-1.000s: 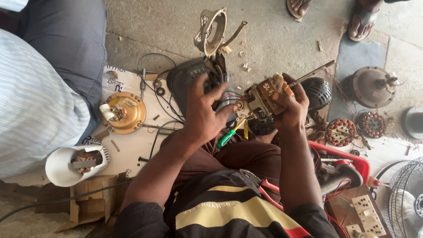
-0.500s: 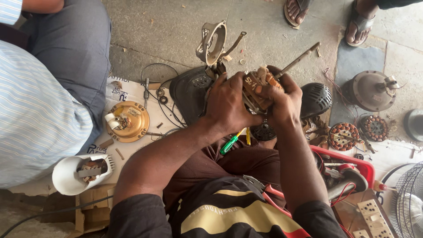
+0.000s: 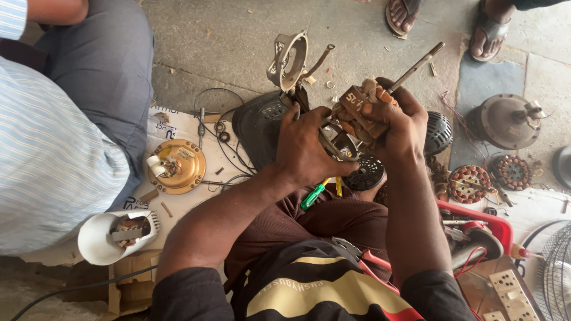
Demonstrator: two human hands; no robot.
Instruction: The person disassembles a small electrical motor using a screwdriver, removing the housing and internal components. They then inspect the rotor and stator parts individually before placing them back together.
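Left of the fingers, a brass motor plate [image 3: 176, 167] lies on paper, with a white housing [image 3: 113, 235] below it (a second person sits just beside). The left hand [image 3: 307, 148] is clenched around the near side of the fan motor [image 3: 357, 116]; the right hand [image 3: 399, 122] grips its far side, the shaft jutting past the fingertips. Further right sits a copper-wound stator [image 3: 470, 183].

My read: floor-level fan repair workshop, stripped motor windings [image 3: 469, 183], motor housings [image 3: 504, 120], loose screwdriver [image 3: 314, 194] across bare concrete floor [image 3: 226, 47].
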